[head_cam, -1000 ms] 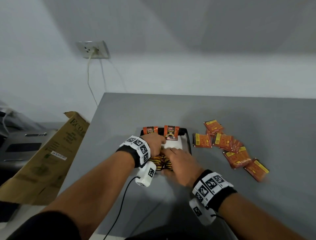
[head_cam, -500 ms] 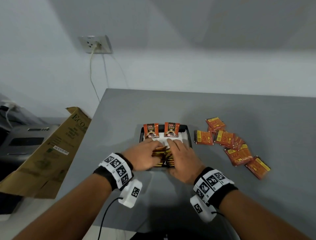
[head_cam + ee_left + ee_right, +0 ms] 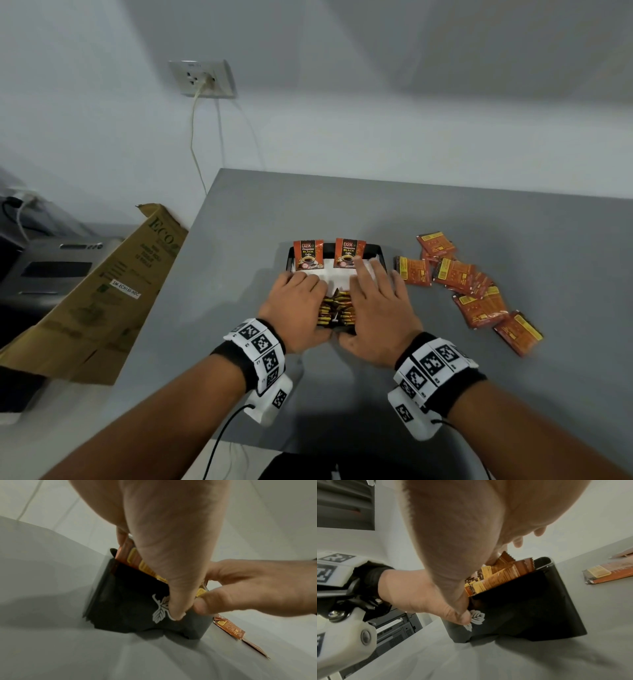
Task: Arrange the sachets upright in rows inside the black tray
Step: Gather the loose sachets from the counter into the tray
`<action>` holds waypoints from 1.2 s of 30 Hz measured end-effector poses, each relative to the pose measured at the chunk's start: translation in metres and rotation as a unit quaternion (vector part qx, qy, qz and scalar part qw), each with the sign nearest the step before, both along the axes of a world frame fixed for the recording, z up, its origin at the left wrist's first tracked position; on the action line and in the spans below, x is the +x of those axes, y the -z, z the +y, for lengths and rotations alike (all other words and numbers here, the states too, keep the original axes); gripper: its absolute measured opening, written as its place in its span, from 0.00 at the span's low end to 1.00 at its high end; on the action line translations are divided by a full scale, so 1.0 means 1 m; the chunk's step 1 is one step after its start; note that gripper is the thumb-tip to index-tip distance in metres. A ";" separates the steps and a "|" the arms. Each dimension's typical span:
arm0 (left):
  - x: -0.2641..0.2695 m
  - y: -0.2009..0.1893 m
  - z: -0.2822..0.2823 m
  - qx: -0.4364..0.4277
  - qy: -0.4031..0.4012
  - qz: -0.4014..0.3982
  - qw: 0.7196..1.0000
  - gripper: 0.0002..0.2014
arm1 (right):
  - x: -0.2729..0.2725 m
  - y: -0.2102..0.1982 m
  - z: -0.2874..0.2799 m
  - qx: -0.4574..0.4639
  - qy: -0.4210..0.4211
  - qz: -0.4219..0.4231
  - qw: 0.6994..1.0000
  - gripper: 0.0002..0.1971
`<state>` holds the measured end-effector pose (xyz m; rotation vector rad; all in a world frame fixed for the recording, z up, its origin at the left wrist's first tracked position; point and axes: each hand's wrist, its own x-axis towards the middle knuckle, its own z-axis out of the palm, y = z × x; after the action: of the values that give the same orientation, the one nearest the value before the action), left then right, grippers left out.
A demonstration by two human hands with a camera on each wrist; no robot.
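Observation:
The black tray sits mid-table, with a white liner showing inside. Two sachets stand upright against its back wall. Several more sachets are packed upright in rows at the front. My left hand covers the left rows, its fingers curled over their far side and its thumb on the tray's front wall. My right hand lies on the right rows with its fingers stretched flat toward the back. Its thumb touches the front wall by the leaf logo.
Several loose sachets lie flat on the grey table right of the tray. A cardboard carton leans at the table's left edge, with a printer behind it. A wall socket has a cord hanging down.
My left hand has drawn back from the middle of the tray to its front left. My right fingers have stretched forward over the rows. Both hands now lie side by side.

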<state>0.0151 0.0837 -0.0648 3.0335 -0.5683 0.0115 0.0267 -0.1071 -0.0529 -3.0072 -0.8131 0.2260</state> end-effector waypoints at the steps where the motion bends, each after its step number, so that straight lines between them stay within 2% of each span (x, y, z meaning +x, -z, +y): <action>1: 0.001 0.001 0.000 0.004 0.000 0.020 1.000 0.35 | -0.001 0.001 -0.001 0.000 0.011 0.013 1.000 0.54; 3: 0.001 0.003 -0.001 0.012 -0.001 0.054 0.998 0.39 | -0.002 0.000 -0.002 0.018 0.038 0.046 0.998 0.56; 5: 0.002 0.004 -0.001 0.007 -0.004 0.058 0.998 0.39 | 0.000 -0.003 -0.003 0.059 0.045 0.054 0.996 0.55; 8: 0.003 0.002 -0.001 -0.029 -0.011 0.072 0.997 0.37 | -0.001 -0.004 -0.005 0.125 0.019 0.065 0.990 0.40; 10: 0.003 0.002 -0.002 -0.038 -0.015 0.088 0.995 0.38 | -0.005 0.001 -0.007 0.127 -0.002 0.069 0.989 0.36; 16: 0.004 0.004 -0.002 -0.015 -0.009 0.072 0.997 0.38 | -0.009 0.013 -0.006 0.099 -0.033 0.021 0.994 0.41; 21: 0.003 0.000 -0.002 -0.021 -0.018 0.071 0.997 0.40 | -0.007 0.015 0.003 0.087 -0.034 0.016 0.996 0.44; 25: 0.003 0.001 0.000 -0.018 -0.023 0.057 0.998 0.41 | -0.004 0.012 0.005 0.075 -0.025 0.023 0.997 0.40; 31: 0.003 -0.003 0.001 -0.022 -0.029 0.063 0.997 0.41 | -0.003 0.011 0.003 0.069 -0.031 0.039 0.996 0.44; 34: 0.002 -0.008 -0.001 -0.047 -0.026 0.065 0.996 0.43 | -0.001 0.002 -0.002 0.101 -0.026 0.052 0.993 0.46; 36: 0.002 -0.016 -0.004 -0.073 -0.025 0.062 0.995 0.42 | 0.008 -0.005 -0.014 0.159 0.016 0.075 0.984 0.45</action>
<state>0.0168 0.0794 -0.0487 2.8814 -0.4590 -0.1276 0.0348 -0.1212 -0.0474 -2.6652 -0.7086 0.2882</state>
